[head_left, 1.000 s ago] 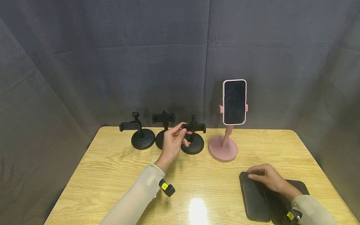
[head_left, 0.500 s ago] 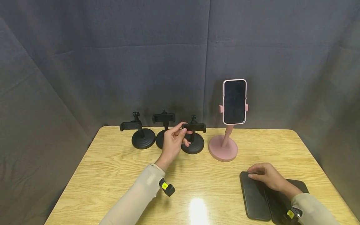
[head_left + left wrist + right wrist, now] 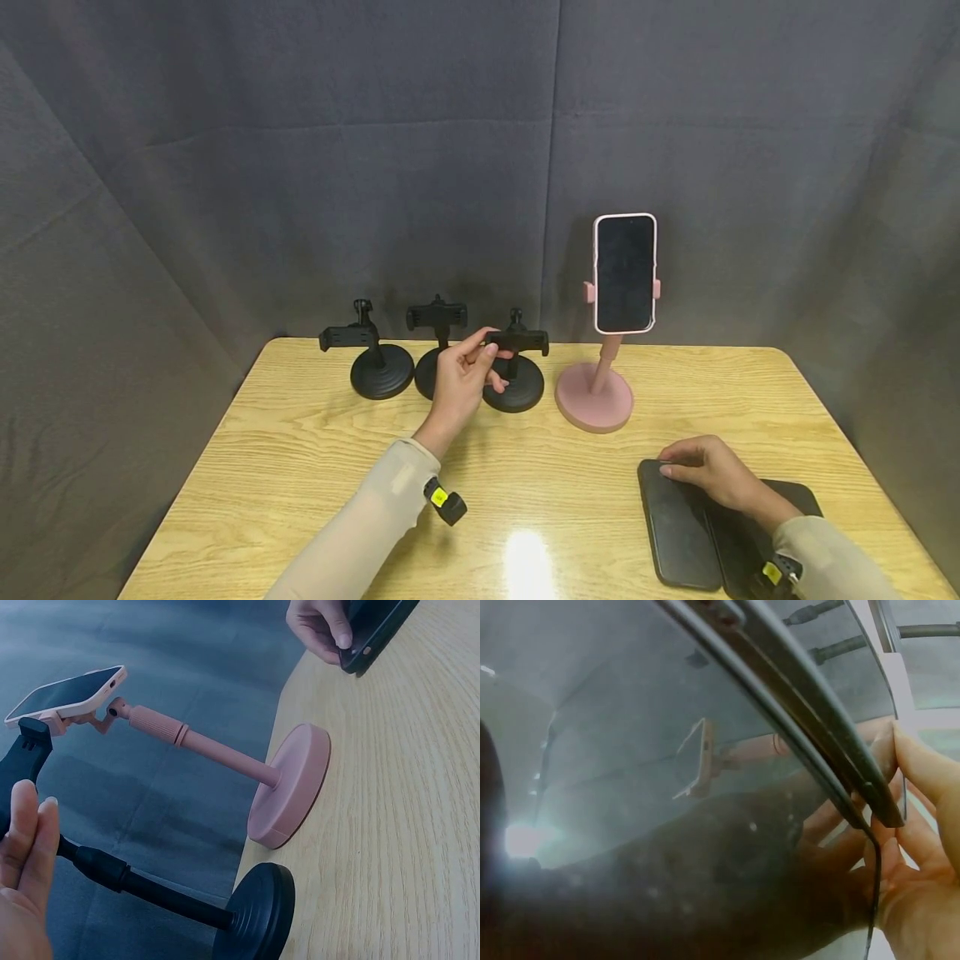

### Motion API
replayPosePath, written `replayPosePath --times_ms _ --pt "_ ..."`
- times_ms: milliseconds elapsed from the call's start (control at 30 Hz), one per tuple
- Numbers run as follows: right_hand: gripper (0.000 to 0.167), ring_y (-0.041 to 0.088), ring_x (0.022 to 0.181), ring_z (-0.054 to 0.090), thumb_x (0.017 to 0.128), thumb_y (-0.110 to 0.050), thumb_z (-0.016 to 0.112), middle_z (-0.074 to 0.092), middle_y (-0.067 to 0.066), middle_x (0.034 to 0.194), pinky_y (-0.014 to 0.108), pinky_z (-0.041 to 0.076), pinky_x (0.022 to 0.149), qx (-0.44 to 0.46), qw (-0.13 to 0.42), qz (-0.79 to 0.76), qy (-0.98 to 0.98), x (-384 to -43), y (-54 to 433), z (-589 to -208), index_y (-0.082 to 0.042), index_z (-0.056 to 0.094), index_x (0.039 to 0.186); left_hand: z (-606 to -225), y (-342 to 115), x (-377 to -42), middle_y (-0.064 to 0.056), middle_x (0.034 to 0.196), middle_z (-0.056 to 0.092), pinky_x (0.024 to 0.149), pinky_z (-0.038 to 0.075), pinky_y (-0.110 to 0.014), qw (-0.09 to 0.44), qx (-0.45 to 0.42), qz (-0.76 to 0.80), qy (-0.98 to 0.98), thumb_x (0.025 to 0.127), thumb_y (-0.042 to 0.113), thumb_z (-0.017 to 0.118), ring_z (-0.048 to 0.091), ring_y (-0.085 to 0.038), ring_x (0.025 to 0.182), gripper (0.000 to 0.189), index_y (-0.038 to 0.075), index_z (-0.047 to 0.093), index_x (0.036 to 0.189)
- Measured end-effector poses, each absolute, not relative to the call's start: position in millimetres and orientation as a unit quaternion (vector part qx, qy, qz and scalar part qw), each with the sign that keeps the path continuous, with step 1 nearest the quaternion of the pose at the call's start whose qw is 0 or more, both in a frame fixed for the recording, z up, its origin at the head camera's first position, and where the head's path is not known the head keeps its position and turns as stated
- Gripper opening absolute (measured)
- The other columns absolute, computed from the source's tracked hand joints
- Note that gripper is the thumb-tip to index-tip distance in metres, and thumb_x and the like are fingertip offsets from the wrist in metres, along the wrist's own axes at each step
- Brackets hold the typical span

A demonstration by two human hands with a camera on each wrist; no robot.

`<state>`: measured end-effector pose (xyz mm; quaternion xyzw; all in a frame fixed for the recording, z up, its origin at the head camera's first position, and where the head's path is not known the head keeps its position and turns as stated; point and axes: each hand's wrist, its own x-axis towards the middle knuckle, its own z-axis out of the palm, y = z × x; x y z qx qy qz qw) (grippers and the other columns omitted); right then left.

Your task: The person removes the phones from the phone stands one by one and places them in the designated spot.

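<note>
Hands apart, each busy. Left hand [image 3: 459, 379], centre of frame: thumb and fingers pinch the left end of the clamp [image 3: 519, 340] on the third black stand [image 3: 517, 394]. Right hand [image 3: 714, 475], lower right: thumb and fingers pinch the top end of the left phone [image 3: 678, 533], which lies just beside the right phone [image 3: 738, 542] on the table [image 3: 555, 483]. Cannot tell whether that top end is raised off the wood.

Handling, judged by eye: left phone probably rigid and fairly light, its glossy face slick, the glass the fragile part. Best hold seems to be the long side edges, keeping pressure off the screen. The clamp looks like stiff, light plastic on a jointed neck, so it may swivel if pushed at one end; a second grip low on the stem would steady it. The wide base probably carries most of the weight.

Containers: no box or tray seen. Nearest thing to one is the pink stand [image 3: 594, 400], right of centre, whose side grips hold the pink-edged phone [image 3: 626, 273] upright. First black stand [image 3: 382, 371] and second black stand [image 3: 437, 315], left of centre, hold no phone.
</note>
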<state>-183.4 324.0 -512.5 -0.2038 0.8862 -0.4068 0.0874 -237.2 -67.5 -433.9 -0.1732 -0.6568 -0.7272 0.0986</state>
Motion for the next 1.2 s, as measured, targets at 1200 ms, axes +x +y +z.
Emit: replayPosePath --times_ms 1200 --pt "0.022 -0.008 0.094 0.066 0.093 -0.013 0.073 0.075 0.02 0.108 0.016 0.056 0.079 -0.195 0.082 -0.397 0.893 -178.9 321.9 -511.5 0.002 0.073 0.108 -433.8 -69.6 -236.8 -0.037 0.108 0.069 0.076 0.061 -0.056 0.087 -0.171 -0.727 -0.659 0.105 0.01 0.055 0.061 -0.003 0.05 0.034 -0.003 0.058 0.136"
